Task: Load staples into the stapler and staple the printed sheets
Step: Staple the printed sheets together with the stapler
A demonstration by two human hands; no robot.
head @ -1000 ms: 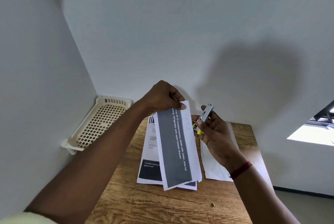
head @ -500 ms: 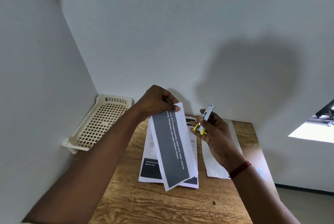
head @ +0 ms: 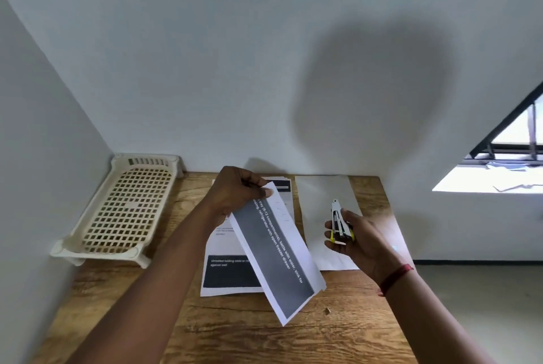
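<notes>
My left hand (head: 235, 196) pinches the top corner of a set of printed sheets (head: 279, 255) with a dark grey band and white text, held tilted above the table. Several staples show in a row along the sheets' upper edge. My right hand (head: 357, 240) grips a small white and yellow stapler (head: 338, 222), its nose pointing away from me, well to the right of the sheets. Another printed sheet (head: 223, 272) lies flat on the wooden table (head: 223, 334) beneath the held set.
A cream plastic basket (head: 126, 208) stands in the back left corner against the walls. A blank white sheet (head: 323, 205) lies at the back right. A tiny metal piece (head: 327, 310) rests on the wood near the held sheets' lower end.
My right hand has drawn the stapler away from the sheets' top edge, to the right and lower. My left hand has lowered the sheets and swung their bottom end rightward.
</notes>
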